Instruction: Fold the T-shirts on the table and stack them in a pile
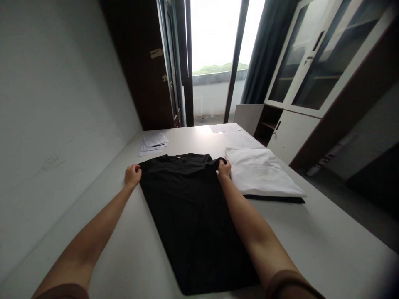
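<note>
A black T-shirt [190,207] lies flat on the white table [327,245], collar away from me, its sides folded in so it forms a long narrow strip. My left hand [133,174] grips the shirt's far left shoulder corner. My right hand [224,169] pinches the far right shoulder corner. Both arms reach straight out along the shirt's two sides.
A folded white garment [262,174] rests on a folded black one [280,199] right of the shirt. Loose papers [152,143] lie at the far left; more sheets [227,128] at the far end. A wall runs along the left, cabinets [293,124] stand at right.
</note>
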`<state>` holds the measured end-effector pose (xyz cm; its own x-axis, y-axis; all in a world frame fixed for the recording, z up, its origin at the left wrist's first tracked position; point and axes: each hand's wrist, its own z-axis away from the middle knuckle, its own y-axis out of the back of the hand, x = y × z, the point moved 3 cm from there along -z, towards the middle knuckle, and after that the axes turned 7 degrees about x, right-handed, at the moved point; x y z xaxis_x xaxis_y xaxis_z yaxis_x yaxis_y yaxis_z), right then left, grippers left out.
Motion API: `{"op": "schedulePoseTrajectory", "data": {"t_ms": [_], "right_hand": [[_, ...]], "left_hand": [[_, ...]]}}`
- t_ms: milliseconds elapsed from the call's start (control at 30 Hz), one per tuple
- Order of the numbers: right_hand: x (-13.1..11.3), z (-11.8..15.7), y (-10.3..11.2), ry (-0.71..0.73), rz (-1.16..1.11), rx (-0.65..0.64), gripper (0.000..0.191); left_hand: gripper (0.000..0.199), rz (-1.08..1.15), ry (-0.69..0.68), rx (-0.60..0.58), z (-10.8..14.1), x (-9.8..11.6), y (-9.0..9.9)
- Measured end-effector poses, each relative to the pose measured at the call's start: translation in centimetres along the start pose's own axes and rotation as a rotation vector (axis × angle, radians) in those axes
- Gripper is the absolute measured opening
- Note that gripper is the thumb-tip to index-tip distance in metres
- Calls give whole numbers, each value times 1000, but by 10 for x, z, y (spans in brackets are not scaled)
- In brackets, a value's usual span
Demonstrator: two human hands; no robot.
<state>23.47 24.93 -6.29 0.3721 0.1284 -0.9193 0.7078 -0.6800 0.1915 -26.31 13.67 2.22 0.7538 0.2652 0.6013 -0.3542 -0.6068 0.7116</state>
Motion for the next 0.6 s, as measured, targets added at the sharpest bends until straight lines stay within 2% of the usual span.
{"op": "schedulePoseTrajectory", "data": {"t_ms": [67, 133, 200, 233, 300, 367, 433, 467, 533, 600], "right_hand": [[-15, 5, 7, 7, 54, 153, 28], [-42, 14, 13, 202, 90, 244, 27], [-73, 26, 13, 452, 116, 200, 25], [-86, 33, 10, 550, 126, 114, 22], [-102, 47, 0, 665, 130, -143, 21], [-102, 59, -13, 668, 157, -435, 23], [-90, 68, -25, 627, 256, -659, 23], [-81, 70, -29, 622, 324, -726, 21], [-64, 70, -33, 635, 448, -762, 19], [-50, 64, -33, 637, 530, -726, 21]], "left_hand": [[26, 48, -354, -367, 38, 30, -22], [34, 130, -619, -719, 86, 62, -37], [39, 188, -751, -872, 126, 90, -42], [42, 205, -765, -931, 142, 101, -42], [47, 215, -768, -1046, 166, 118, -39], [54, 211, -742, -1166, 177, 125, -31], [63, 191, -684, -1298, 179, 123, -22], [67, 171, -638, -1371, 178, 117, -16], [73, 80, -527, -1495, 171, 99, -4], [70, -67, -443, -1512, 160, 74, 10]]}}
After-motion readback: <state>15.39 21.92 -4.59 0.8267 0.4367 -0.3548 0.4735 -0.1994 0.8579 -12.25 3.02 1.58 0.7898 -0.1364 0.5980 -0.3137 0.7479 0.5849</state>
